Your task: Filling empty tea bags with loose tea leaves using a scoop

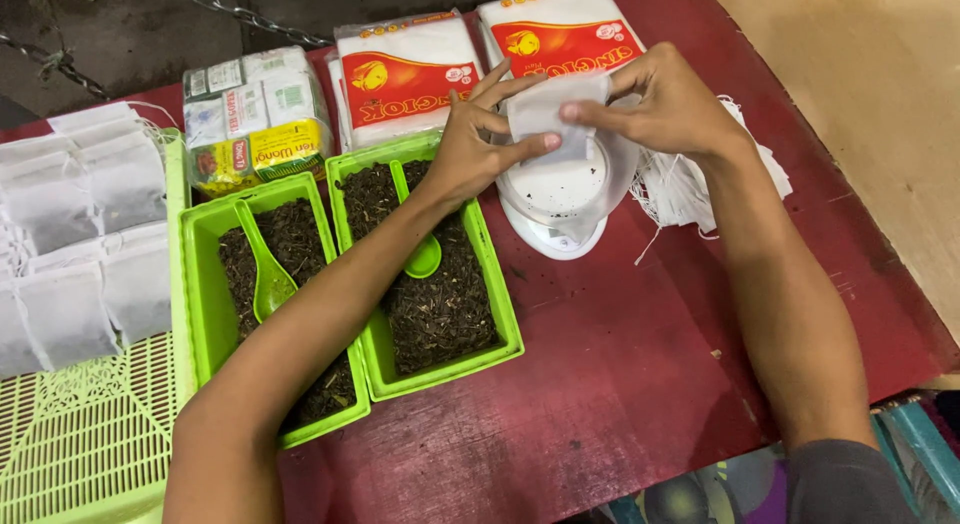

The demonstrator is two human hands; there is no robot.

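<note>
My left hand and my right hand together pinch a small white empty filter bag above a white kitchen scale. The left thumb and forefinger grip its lower edge, the right fingers hold its top. Under my left forearm lie two green tubs of dark loose tea, the right tub and the left tub. Each tub has a green plastic spoon in it, one spoon in the right tub, another spoon in the left.
A pile of empty white bags with strings lies right of the scale. Two red-and-white packets and a bundle of small tea packs stand at the back. A green lattice tray on the left holds filled white bags. All rests on a red table.
</note>
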